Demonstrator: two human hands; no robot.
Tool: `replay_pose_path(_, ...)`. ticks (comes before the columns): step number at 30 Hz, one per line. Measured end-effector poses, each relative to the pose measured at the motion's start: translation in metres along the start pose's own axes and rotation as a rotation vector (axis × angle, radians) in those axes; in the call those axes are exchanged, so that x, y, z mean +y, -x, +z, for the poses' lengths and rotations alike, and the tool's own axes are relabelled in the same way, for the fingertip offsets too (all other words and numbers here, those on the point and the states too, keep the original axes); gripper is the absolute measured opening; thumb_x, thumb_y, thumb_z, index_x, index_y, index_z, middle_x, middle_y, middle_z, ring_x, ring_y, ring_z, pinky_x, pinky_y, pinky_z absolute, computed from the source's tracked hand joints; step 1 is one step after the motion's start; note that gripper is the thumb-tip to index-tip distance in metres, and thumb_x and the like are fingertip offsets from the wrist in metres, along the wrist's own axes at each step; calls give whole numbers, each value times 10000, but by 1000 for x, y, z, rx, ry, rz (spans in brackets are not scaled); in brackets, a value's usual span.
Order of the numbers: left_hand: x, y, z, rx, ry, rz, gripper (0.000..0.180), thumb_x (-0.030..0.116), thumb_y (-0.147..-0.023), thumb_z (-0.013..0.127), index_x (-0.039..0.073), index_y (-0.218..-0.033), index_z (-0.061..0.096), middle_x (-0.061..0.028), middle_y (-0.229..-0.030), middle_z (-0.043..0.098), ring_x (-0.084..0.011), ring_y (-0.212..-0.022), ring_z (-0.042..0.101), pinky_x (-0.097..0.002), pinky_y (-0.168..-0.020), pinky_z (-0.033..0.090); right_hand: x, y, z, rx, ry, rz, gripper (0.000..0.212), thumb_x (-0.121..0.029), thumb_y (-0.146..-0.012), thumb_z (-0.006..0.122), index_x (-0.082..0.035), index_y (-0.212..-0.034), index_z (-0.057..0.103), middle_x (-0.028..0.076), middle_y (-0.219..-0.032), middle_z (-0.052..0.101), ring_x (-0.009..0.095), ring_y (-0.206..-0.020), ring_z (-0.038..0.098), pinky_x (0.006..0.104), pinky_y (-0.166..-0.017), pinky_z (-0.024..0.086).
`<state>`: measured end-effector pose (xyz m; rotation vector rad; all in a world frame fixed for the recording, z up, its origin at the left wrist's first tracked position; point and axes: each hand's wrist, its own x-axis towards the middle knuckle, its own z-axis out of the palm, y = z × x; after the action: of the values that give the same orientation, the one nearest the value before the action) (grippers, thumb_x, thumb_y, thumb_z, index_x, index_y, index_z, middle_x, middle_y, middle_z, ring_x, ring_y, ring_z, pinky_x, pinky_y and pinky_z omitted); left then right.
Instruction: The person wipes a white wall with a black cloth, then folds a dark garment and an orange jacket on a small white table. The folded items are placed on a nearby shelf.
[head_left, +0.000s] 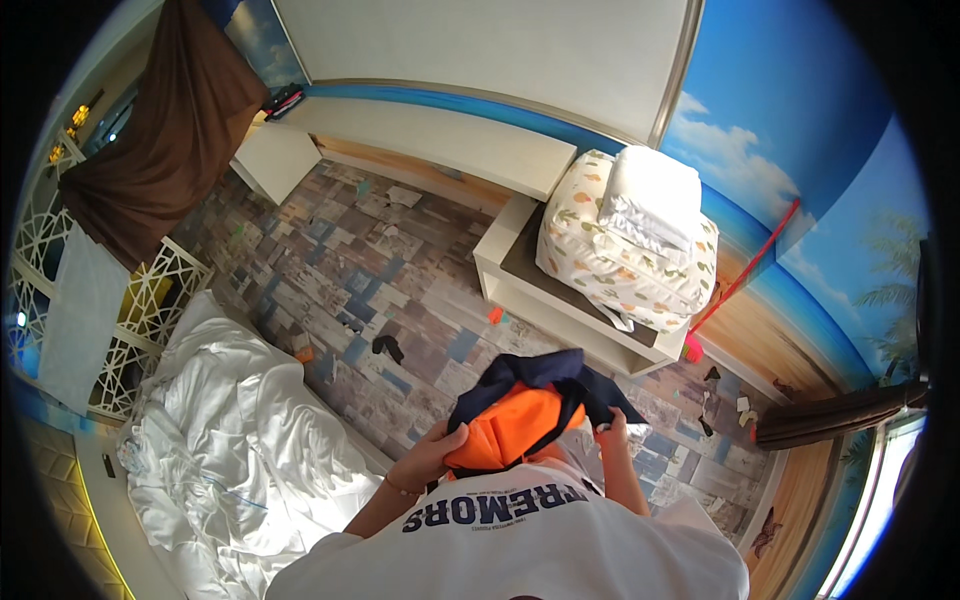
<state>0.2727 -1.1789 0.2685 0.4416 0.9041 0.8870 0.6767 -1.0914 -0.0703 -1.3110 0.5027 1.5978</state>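
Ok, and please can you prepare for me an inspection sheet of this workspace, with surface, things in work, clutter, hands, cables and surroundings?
Surface: patchwork-patterned plank floor.
Things in work: orange-and-navy fabric piece, likely a garment, bunched and held in front of the body.
Clutter: dark crumpled item and orange scrap on the floor.
Hands: left hand and right hand each grip the fabric piece.
Cables: nothing seen.
Surroundings: rumpled white bedding at left; patterned white bundle with folded white cloth on top; brown cloth hanging at upper left.
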Motion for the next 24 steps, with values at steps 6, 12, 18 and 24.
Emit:
replay_pose_path(6,28,-31,-65,123,231,256,493,351,-1033,507,-43,-1328,520,-121,-1299,612,-208,-1158,617,-338,-991,490,-8,29,183,-344,193,-224,260,-87,-783,668,-40,-1038,640,127,-939,705,289,-833,700,403,-807,604)
replay_pose_path(12,101,-95,-81,71,394,397,588,405,-1046,427,-48,-1420,401,-181,-1392,530,-287,-1264,551,-418,-1070,439,-137,103,366,-460,217,-693,238,-100,-778,715,-41,-1006,679,84,-963,708,223,-883,684,328,-836,570)
replay_pose_path(18,167,-184,-107,81,412,364,574,393,-1037,461,-37,-1413,411,-180,-1385,536,-283,-1244,564,-408,-1056,449,-281,31,466,-482,-25,-1012,393,-122,-850,716,53,-1186,610,151,-1133,692,268,-1028,689,367,-911,578)
replay_pose_path(24,274,-243,-98,128,105,457,448,251,-1008,548,-42,-1345,500,-142,-1294,613,-240,-1172,612,-367,-996,486,-252,-85,481,43,-21,-687,608,-517,-797,777,-78,-1172,589,65,-841,607,194,-715,584,268,-624,464)
